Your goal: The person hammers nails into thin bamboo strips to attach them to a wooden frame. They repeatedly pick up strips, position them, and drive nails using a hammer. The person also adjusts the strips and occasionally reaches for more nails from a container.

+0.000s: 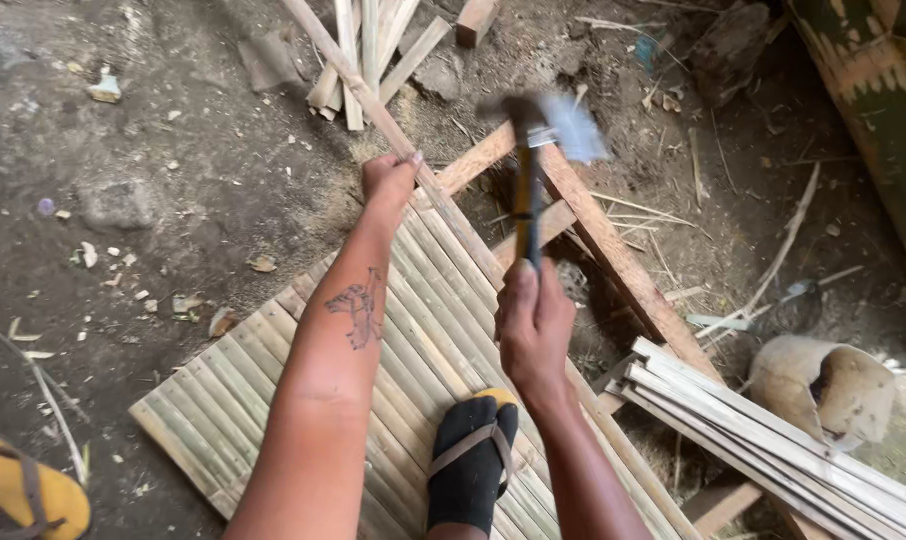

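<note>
Foot in black sock (470,465) with sandal strap, lowest in frame, planted on the bamboo slat panel (238,385). Panel lies flat on dirt ground (123,200), slats running diagonally, resting partly over a wooden frame (613,250).

Right hand (533,325): fist closed around the handle of a hammer (529,190), raised above the panel's far edge. Hammer head blurred; handle dark with yellow band.

Left hand (388,180): fingers pinched on a long thin bamboo strip (373,100) where it crosses the panel's upper edge. Whether a nail sits under the fingers cannot be told. Forearm bears a tattoo.

Surroundings: stack of split bamboo strips (773,450) to the right, beside a curved bamboo section (823,385). More strips (373,50) lie at top. Yellow sandal (23,490) at lower left.
</note>
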